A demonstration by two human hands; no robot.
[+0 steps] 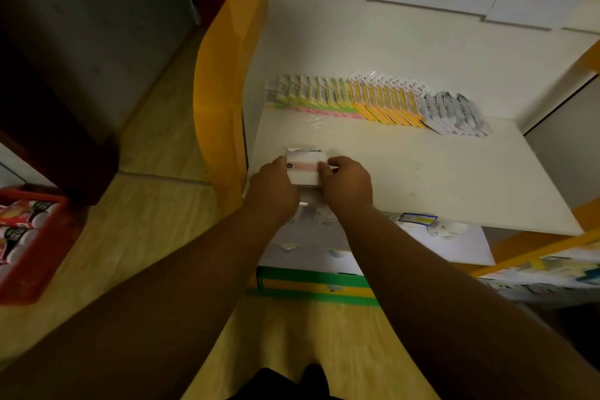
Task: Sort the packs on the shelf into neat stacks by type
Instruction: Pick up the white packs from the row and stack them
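A small bundle of white packs with a pink band [305, 169] sits near the front left of the white shelf board [422, 172]. My left hand [274, 191] grips its left side and my right hand [347, 185] grips its right side, fingers curled over the top. Along the back of the shelf leans a row of packs: green and pink ones [311, 97] at the left, yellow ones [386, 101] in the middle, grey-white ones [454, 114] at the right.
An orange shelf upright [220, 101] stands just left of the board. A red crate of bottles [26, 237] is on the floor at the far left. Lower shelves with boxes and small items [324, 269] lie under the board's front edge.
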